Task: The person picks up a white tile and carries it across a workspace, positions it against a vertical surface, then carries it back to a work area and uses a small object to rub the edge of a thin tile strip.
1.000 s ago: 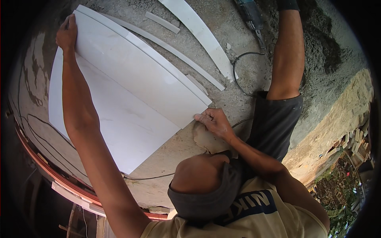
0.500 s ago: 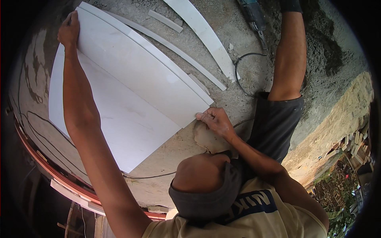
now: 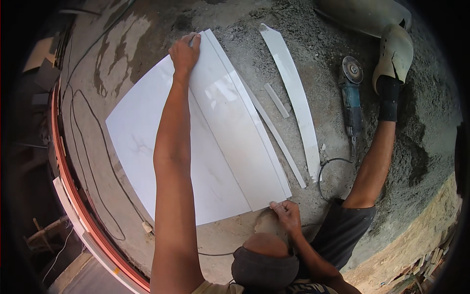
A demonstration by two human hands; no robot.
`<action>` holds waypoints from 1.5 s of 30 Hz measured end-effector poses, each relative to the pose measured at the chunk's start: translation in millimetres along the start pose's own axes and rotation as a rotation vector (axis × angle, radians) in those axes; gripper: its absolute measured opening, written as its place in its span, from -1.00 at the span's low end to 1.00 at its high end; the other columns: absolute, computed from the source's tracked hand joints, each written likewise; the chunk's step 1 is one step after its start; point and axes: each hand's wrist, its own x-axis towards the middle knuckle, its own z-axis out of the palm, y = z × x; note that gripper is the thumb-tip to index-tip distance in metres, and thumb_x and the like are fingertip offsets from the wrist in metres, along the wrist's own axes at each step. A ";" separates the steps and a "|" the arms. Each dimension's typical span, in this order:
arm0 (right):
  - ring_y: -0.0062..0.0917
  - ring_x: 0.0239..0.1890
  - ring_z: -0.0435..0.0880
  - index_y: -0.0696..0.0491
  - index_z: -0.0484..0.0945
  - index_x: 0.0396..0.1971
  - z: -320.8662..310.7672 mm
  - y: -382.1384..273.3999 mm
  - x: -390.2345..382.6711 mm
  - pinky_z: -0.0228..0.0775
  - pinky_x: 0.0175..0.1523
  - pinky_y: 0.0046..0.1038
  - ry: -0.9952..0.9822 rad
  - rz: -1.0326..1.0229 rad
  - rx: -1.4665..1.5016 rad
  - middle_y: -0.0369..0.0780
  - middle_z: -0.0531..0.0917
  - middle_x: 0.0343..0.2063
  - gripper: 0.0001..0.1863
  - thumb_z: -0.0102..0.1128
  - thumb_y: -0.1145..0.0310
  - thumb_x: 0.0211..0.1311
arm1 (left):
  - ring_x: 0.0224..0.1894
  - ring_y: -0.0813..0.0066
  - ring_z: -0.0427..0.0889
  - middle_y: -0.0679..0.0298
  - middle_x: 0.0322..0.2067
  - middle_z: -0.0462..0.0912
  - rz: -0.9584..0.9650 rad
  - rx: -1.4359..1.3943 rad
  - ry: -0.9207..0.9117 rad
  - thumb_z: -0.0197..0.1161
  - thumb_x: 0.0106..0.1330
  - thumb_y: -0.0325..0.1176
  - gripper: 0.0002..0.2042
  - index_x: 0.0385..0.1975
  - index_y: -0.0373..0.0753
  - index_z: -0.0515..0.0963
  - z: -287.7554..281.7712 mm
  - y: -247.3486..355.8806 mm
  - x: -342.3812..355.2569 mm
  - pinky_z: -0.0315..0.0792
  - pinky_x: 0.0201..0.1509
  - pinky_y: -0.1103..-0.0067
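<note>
A glossy white tile point(image 3: 232, 142) with a curved right edge lies on a larger white marbled tile point(image 3: 147, 132), both on the ground in front of me. At the far end, my left hand point(image 3: 185, 53) is closed over the top edge of the upper tile, the arm stretched across the larger tile. My right hand point(image 3: 288, 215) pinches the upper tile's near right corner between thumb and fingers. Along the curved edge, a thin white strip point(image 3: 279, 144) lies on the ground, partly hidden by the tile.
Right of the tiles lie a long curved white offcut point(image 3: 293, 93), a short strip point(image 3: 277, 100) and an angle grinder point(image 3: 351, 98) with its disc exposed and cord trailing. A worn pale boot point(image 3: 394, 51) stands beyond it. Dark cables point(image 3: 93, 142) run along the left side.
The view has shifted and turned, so the tiles appear farther right and the whole grinder and boot now show. Both hands stay at the same ends of the upper tile.
</note>
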 end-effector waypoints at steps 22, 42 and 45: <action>-0.78 -0.63 0.31 0.19 0.67 -0.52 -6.5 -0.8 -1.3 0.10 -0.53 -0.58 -0.020 -0.011 -0.019 -0.44 0.49 -0.70 -0.65 0.34 0.18 0.29 | -0.04 0.06 0.68 0.10 -0.12 0.73 -0.032 0.022 -0.025 0.16 0.37 -0.07 -0.67 -0.13 -0.15 0.71 -2.8 12.0 -4.0 0.47 0.09 0.32; -0.73 -0.66 0.38 0.20 0.60 -0.64 -8.8 -4.9 -0.7 0.22 -0.55 -0.53 -0.002 -0.018 -0.019 -0.35 0.51 -0.76 -0.55 0.38 0.13 0.26 | -0.13 -0.04 0.69 -0.03 -0.19 0.71 0.015 -0.143 0.005 0.21 0.35 -0.22 -0.72 -0.18 -0.30 0.71 -3.9 16.1 1.7 0.52 0.01 0.32; -0.73 -0.67 0.38 0.19 0.59 -0.64 -7.7 -4.5 -1.4 0.23 -0.54 -0.53 -0.018 -0.018 -0.038 -0.36 0.50 -0.75 -0.56 0.38 0.14 0.26 | -0.15 -0.03 0.70 -0.03 -0.20 0.72 0.009 -0.118 -0.021 0.22 0.35 -0.22 -0.72 -0.19 -0.31 0.71 -8.1 14.1 0.8 0.53 -0.01 0.33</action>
